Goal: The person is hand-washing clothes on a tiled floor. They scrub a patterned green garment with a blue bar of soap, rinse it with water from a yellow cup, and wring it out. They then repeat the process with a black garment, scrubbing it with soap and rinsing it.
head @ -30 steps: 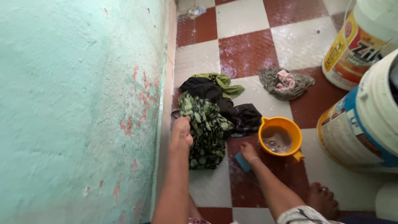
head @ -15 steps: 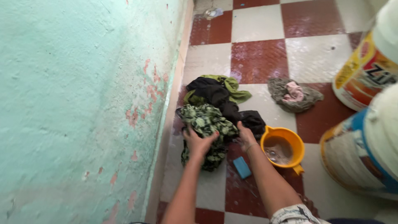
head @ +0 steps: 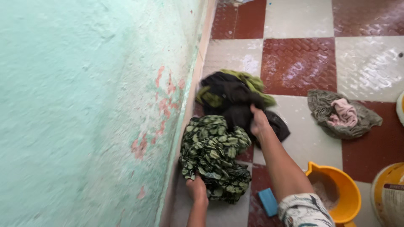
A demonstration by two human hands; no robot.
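Observation:
A green leaf-patterned cloth [head: 214, 157] lies bunched on the wet checkered floor beside the wall. My left hand [head: 197, 188] grips its near lower edge. Just beyond it is a pile of black cloth [head: 235, 101] with an olive-green garment [head: 252, 82] under it. My right hand [head: 258, 121] reaches over the patterned cloth and closes on the black cloth. A small blue soap bar [head: 267, 201] rests on the floor next to my right forearm.
A turquoise plaster wall [head: 84, 113] with peeling patches runs along the left. A grey and pink cloth bundle [head: 343, 113] lies at the right. An orange jug [head: 336, 191] with cloudy water stands at lower right, beside a large bucket [head: 389, 195].
The view has shifted forward and left. My right hand moved from the patterned cloth's edge up onto the black cloth. My left hand slid back to the patterned cloth's near edge.

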